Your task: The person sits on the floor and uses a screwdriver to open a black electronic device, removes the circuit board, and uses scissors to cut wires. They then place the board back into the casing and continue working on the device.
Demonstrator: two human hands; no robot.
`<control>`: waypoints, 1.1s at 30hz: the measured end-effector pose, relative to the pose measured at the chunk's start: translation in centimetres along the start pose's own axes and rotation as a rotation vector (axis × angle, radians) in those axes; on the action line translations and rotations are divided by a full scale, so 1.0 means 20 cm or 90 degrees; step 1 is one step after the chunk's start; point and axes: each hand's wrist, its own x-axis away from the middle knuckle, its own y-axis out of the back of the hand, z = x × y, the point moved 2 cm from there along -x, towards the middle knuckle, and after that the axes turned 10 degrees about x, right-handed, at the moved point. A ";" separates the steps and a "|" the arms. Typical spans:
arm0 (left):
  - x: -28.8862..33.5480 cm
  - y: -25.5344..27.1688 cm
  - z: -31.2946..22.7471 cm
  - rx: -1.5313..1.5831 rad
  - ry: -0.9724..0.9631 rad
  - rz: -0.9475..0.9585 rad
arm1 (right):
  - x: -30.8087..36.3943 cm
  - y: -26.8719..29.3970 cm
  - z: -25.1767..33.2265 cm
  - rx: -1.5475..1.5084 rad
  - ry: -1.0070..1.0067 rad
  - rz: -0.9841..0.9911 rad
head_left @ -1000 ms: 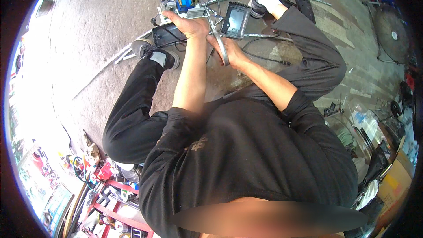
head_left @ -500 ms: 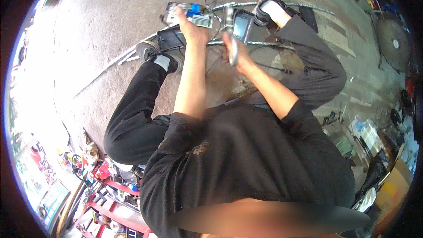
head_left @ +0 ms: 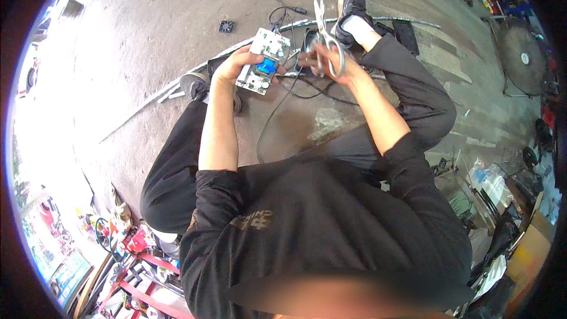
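Observation:
My left hand (head_left: 233, 67) is closed on the near-left edge of a circuit board (head_left: 270, 40). The board is pale and crowded with small parts. A blue block (head_left: 267, 66), perhaps a transformer, sits near its middle, with my thumb close by. Metal scissors (head_left: 322, 22) are in my right hand (head_left: 341, 66), blades pointing away from me and fingers around the handle loops. The fingers are slightly blurred. Black cables (head_left: 310, 93) hang and loop below and between both hands. Behind the right hand, a dark casing is mostly hidden.
A small black square fan (head_left: 226, 26) lies on the concrete floor (head_left: 177, 0). Long silvery strips (head_left: 147, 97) run across the floor between my shoes. A red rack (head_left: 147, 298) of clutter stands at lower left. A large round fan (head_left: 522, 58) is at far right.
The board has come nearer and turned so that its parts face up. The scissors now point away from me, with blades visible. The small black fan now shows on the floor.

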 end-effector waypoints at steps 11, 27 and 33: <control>-0.01 0.01 0.08 -0.027 0.039 -0.005 | -0.29 -0.11 0.26 -0.152 0.138 0.026; -0.01 0.14 0.04 -0.046 0.010 -0.008 | 0.12 0.10 -0.07 0.266 0.050 0.018; -0.01 0.13 -0.05 -0.076 0.030 0.008 | 0.08 0.09 -0.04 0.616 0.014 0.050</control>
